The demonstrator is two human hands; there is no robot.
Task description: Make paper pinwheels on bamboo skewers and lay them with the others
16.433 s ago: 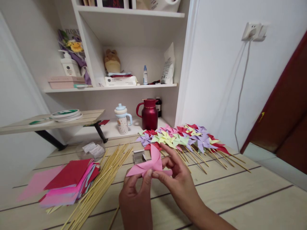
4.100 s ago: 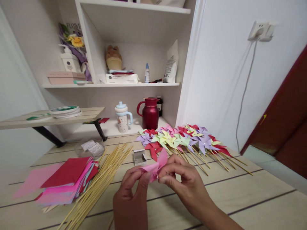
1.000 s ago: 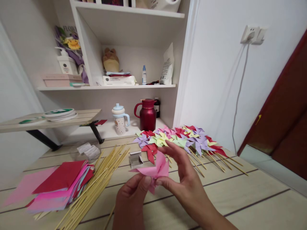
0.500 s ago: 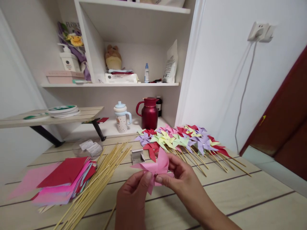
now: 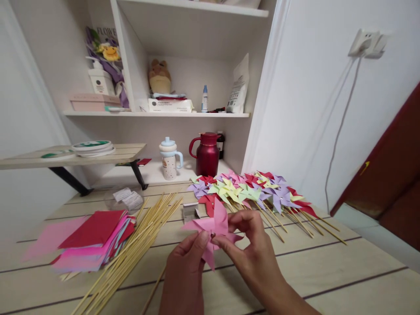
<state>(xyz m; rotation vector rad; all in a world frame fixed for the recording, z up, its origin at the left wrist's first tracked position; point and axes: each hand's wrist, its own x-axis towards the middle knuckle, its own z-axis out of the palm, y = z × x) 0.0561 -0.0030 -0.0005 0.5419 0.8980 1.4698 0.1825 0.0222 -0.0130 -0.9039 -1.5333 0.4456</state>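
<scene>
Between my two hands is a pink paper pinwheel (image 5: 210, 224), its blades folded in to the middle. My left hand (image 5: 188, 258) pinches its lower left side, the thumb lying on the front close to the centre. The thumb tip of my right hand (image 5: 251, 245) presses at a small dark pin head (image 5: 213, 235) in the centre, while its other fingers curl behind the right blades, partly hidden. Just behind the pinwheel stands a small grey open box (image 5: 190, 212). A single stick (image 5: 154, 290) lies on the table beside my left wrist.
Finished pinwheels on sticks (image 5: 244, 190) are heaped at the back right. Bare sticks (image 5: 138, 249) lie in a bundle on the left, beside stacked coloured paper (image 5: 95, 236). A clear dish (image 5: 126, 199), a speckled cup (image 5: 169, 164) and a red jug (image 5: 207, 155) stand further back.
The view has shifted slightly, so things sit a little further right. My right fingers have drawn back from the upper blade, and the pinwheel's right blade shows more. Both hands stay at the pinwheel.
</scene>
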